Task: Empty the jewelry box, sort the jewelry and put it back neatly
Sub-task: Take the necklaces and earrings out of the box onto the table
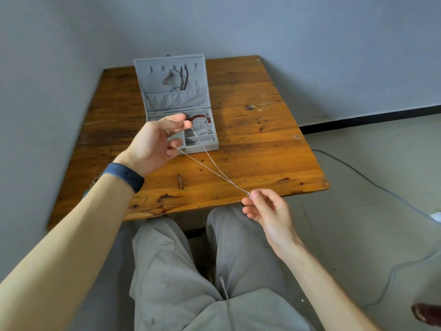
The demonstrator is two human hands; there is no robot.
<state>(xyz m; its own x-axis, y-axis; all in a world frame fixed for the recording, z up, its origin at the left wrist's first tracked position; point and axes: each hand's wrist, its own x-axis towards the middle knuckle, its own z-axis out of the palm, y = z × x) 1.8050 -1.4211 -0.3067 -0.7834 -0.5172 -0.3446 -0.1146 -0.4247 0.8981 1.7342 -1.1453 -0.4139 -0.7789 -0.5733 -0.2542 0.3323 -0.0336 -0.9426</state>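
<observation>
A grey jewelry box (202,149) stands open on the wooden table (262,144), its lid upright with several necklaces (182,78) hanging inside. A red beaded bracelet (200,116) and silver pieces lie in the right compartments. A thin silver chain (210,167) is stretched taut between my hands. My left hand (155,142) pinches one end in front of the box, with the chain also over a lower finger. My right hand (265,209) pinches the other end at the table's near edge.
A blue watch band circles my left wrist. My legs in grey trousers sit under the table's near edge. A grey wall runs along the left and back. A cable (372,185) lies on the floor at the right.
</observation>
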